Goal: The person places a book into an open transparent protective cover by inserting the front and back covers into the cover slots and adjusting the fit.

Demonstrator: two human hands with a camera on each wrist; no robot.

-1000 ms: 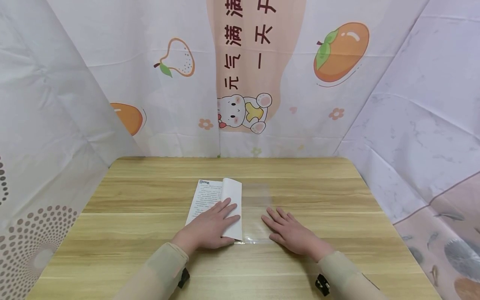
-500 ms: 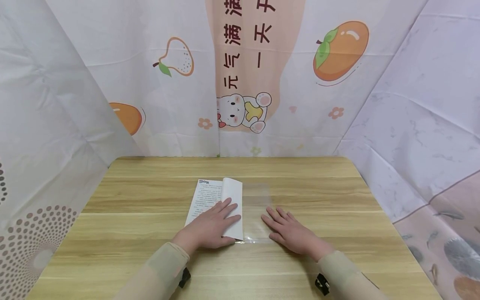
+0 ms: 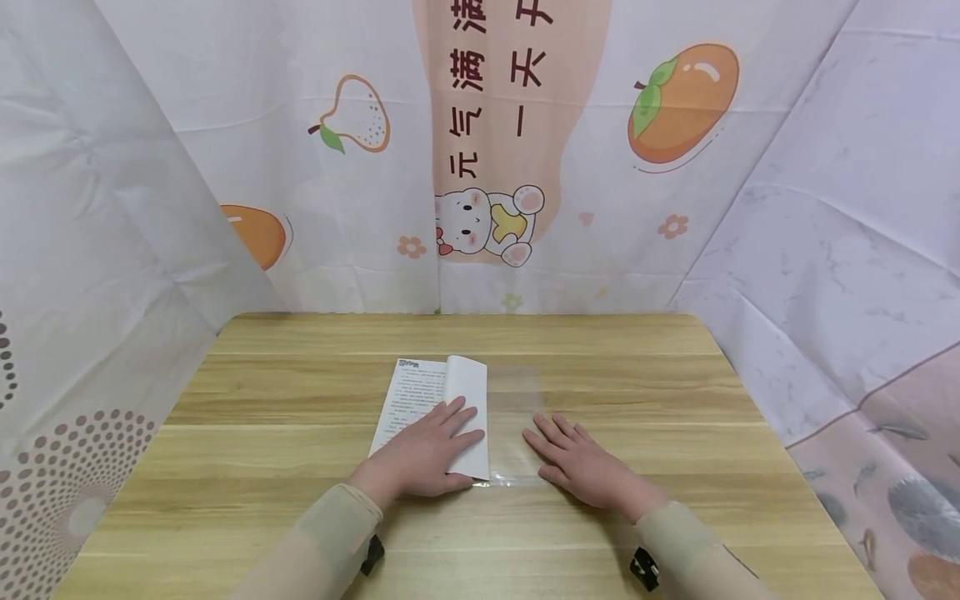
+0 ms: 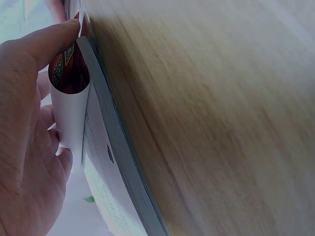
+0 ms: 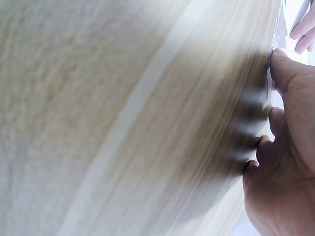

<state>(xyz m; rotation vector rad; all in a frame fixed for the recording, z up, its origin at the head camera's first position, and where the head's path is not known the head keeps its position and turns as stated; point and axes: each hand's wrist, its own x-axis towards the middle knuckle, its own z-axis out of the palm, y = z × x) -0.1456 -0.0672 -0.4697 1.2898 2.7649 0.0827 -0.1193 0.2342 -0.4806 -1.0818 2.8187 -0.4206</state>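
A book [image 3: 408, 396] with a printed page facing up lies left of the middle of the table, its thick page block [image 4: 125, 152] showing in the left wrist view. A white curled leaf [image 3: 467, 383] bends over its right side. My left hand [image 3: 427, 446] rests on this leaf with fingers spread, the thumb near its lower edge. Dark red shows inside the curl in the left wrist view. To the right, a clear plastic sheet [image 3: 513, 392] extends flat from beneath the leaf. My right hand [image 3: 585, 467] presses its right part with fingers outstretched.
The wood-grain table [image 3: 262, 400] carries the book and the plastic. A printed cloth [image 3: 360, 192] hangs behind its far edge, and pale cloths hang at both sides. A black device [image 3: 645, 568] is under the right wrist.
My left hand and the white leaf beneath it have crept slightly to the right over the plastic sheet. My right hand has stayed in place.
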